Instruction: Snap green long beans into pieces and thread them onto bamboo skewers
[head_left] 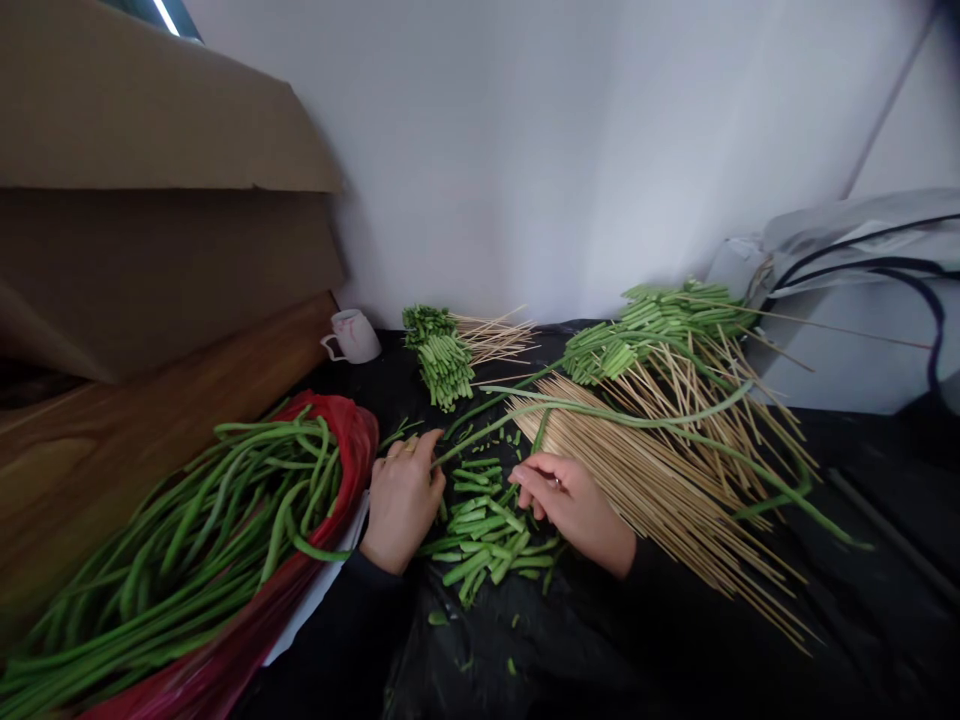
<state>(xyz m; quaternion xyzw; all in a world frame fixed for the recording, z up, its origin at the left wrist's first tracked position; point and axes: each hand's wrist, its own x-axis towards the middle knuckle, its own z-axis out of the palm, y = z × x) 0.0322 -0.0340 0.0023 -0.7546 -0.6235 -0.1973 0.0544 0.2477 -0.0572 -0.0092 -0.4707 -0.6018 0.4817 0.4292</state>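
Note:
My left hand (405, 500) is curled around the near end of a long green bean (600, 405), which stretches away to the right over the sticks. My right hand (574, 505) is closed in a pinch, its fingertips just above the cut pieces; what lies between them is too small to make out. Below and between both hands is a loose pile of short cut bean pieces (487, 540). Bamboo skewers (645, 470) lie in a wide bundle beyond my right hand. Beside my left wrist, a red plastic bag (356, 440) holds many whole long beans (217, 520).
Skewered bean pieces are stacked at the back centre (442, 365) and back right (675, 320). A white mug (352, 337) stands by the wall. A cardboard box (165, 240) rises at left. Black cables (885, 265) hang at right. Black plastic sheeting (540, 660) covers the surface.

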